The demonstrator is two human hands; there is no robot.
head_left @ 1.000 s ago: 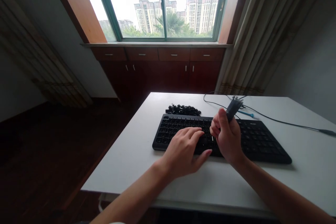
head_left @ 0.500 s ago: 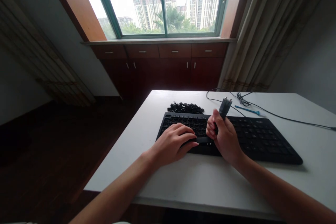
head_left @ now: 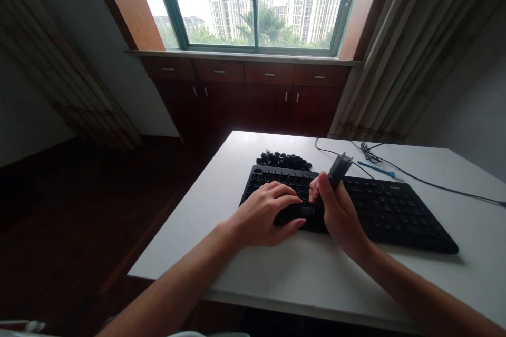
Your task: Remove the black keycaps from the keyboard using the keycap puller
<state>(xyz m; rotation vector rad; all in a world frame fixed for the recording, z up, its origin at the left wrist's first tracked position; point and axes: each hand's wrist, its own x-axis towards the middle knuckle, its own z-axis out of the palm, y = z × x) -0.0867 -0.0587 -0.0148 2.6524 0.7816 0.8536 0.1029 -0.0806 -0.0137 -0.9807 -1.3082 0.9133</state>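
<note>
A black keyboard (head_left: 395, 216) lies across the white table, with several key positions on its left part bare of caps. My left hand (head_left: 269, 213) rests at the keyboard's lower left, fingers apart over the front edge by the space bar. Upright in my right fist (head_left: 336, 205) is a dark grey tool (head_left: 340, 167) with metal prongs at its top; its lower end is hidden by the fingers. My right hand is over the middle of the keyboard. Behind the keyboard's left part sits a heap of black keycaps (head_left: 284, 161).
A thin black cable (head_left: 427, 181) runs over the white table (head_left: 190, 226) at the back right. Near it lies a blue tool (head_left: 375, 169). Beyond the table stand red-brown cabinets (head_left: 269, 100) under a window.
My left thumb and index finger have spread apart, and the long key between them now lies down on the keyboard. My right hand has tilted slightly. The view has shifted a little.
</note>
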